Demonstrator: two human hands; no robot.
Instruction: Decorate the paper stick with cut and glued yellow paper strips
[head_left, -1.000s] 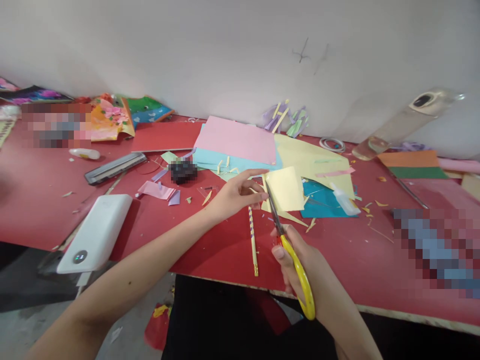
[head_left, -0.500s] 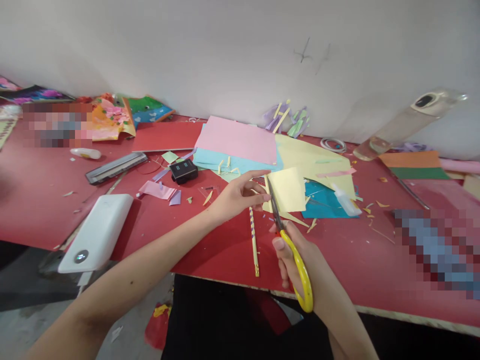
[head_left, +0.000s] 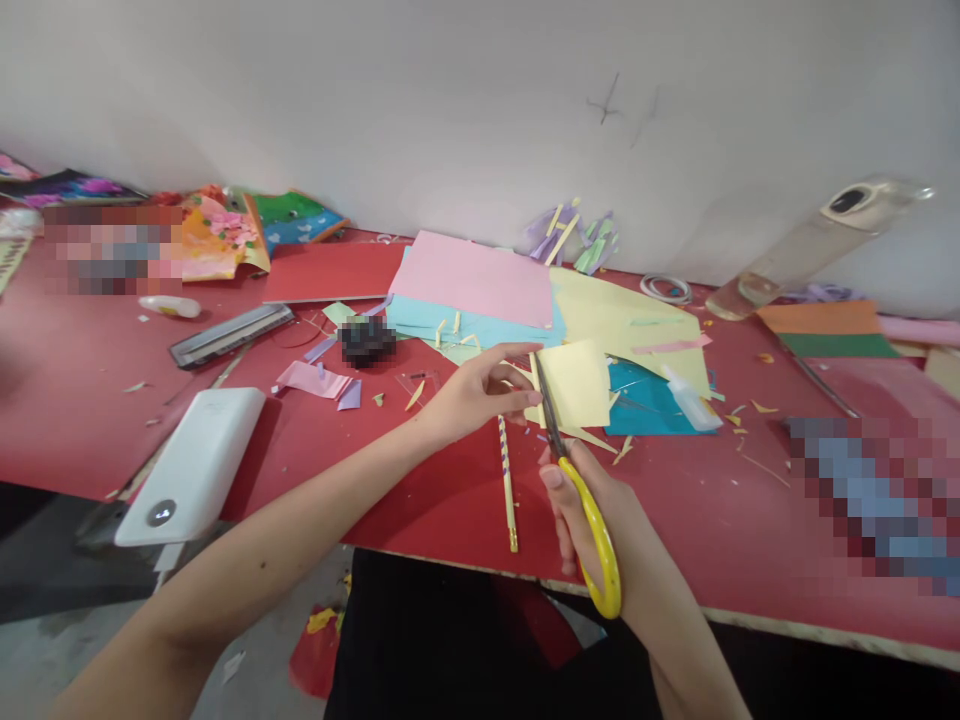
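Note:
A small pale yellow paper (head_left: 579, 385) is pinched at its left edge by my left hand (head_left: 491, 390), its fingers closed. My right hand (head_left: 589, 500) is wrapped round the yellow handles of a pair of scissors (head_left: 600, 560). Along the paper's left edge lie the dark blades, pointing away from me, with a narrow strip on their left side. Below my left hand, a pale yellow pencil with purple marks (head_left: 507, 490) rests on the red table (head_left: 427, 500). Part of the right hand's grip is hidden behind the handles.
Pink paper (head_left: 480, 275), a larger yellow sheet (head_left: 615, 300) and a blue sheet (head_left: 645, 400) with a glue bottle (head_left: 691, 400) lie beyond my hands. A clear water bottle (head_left: 806, 255) leans at the right. A white power bank (head_left: 193, 465) sits left, near the front edge.
The scissors and my right hand have shifted very slightly. My left hand keeps its hold on the paper in almost the same place.

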